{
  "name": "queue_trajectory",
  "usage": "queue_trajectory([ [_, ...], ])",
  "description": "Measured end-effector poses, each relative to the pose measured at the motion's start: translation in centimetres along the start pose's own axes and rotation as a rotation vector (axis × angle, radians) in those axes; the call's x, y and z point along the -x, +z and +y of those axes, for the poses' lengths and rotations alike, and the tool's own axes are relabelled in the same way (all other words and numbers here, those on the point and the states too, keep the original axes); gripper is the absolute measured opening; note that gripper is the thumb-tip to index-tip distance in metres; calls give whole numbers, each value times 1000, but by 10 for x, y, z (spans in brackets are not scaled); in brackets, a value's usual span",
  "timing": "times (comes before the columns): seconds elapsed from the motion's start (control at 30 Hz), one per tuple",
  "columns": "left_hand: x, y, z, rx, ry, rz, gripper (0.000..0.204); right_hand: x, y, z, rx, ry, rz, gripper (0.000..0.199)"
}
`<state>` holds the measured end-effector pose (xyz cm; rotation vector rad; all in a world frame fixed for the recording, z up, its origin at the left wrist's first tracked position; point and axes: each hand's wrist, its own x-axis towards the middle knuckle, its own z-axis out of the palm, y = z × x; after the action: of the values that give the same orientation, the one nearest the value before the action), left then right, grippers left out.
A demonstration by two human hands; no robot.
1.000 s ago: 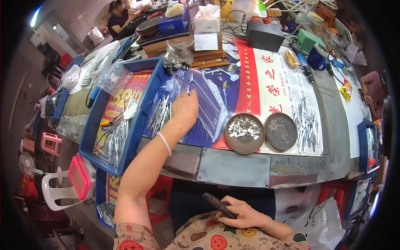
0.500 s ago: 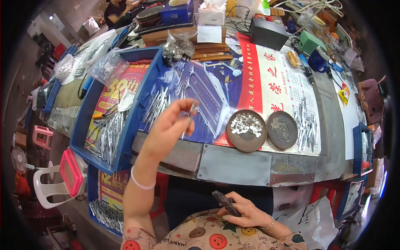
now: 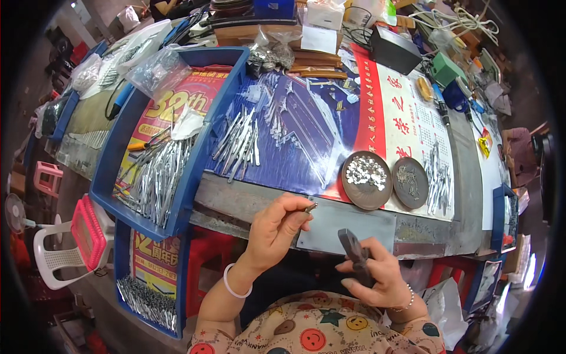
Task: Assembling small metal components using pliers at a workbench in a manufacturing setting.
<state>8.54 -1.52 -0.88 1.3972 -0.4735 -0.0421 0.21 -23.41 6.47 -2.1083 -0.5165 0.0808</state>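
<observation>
Metal piece, small, one: in the head view it is sitting in the left hand, thumb and forefinger pinching together on it, against the near edge of the surface. Most of its length is hiding behind the fingers.

Dark pliers, one pair: the right hand is clamping on the handles, nose pointing up and away, apart from the piece. Whether the nose is gaping cannot be told.

Handling note, as judgement: the pinch should be leaving the end of the piece clear of the fingertips; both wrists should be staying low and steady, and the pliers should be meeting the piece squarely, away from skin.

Surface, contents: loose metal strips are lying on a purple-blue sheet; a brown dish is holding silver discs; just beside it, a darker dish is holding fine metal bits. More strips are resting on a white-and-red sheet. At left, a blue tray is carrying a heap of strips. A black box is standing toward the back.

Room: a white chair with a pink-red back, a pink stool and a fan are standing at left.
</observation>
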Motion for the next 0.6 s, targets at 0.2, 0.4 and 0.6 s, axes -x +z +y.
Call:
queue_trajectory([
  [0.2, 4, 0, -3, 66, 100, -11, 12, -19, -5, -1, 195, 13, -9, 23],
  [0.4, 9, -6, -13, 176, 154, -36, 9, -41, -28, -27, 385, -283, 53, 26],
  [0.6, 5, -6, -10, 74, 164, -14, 9, -57, -23, -29, 564, -41, -250, 23],
])
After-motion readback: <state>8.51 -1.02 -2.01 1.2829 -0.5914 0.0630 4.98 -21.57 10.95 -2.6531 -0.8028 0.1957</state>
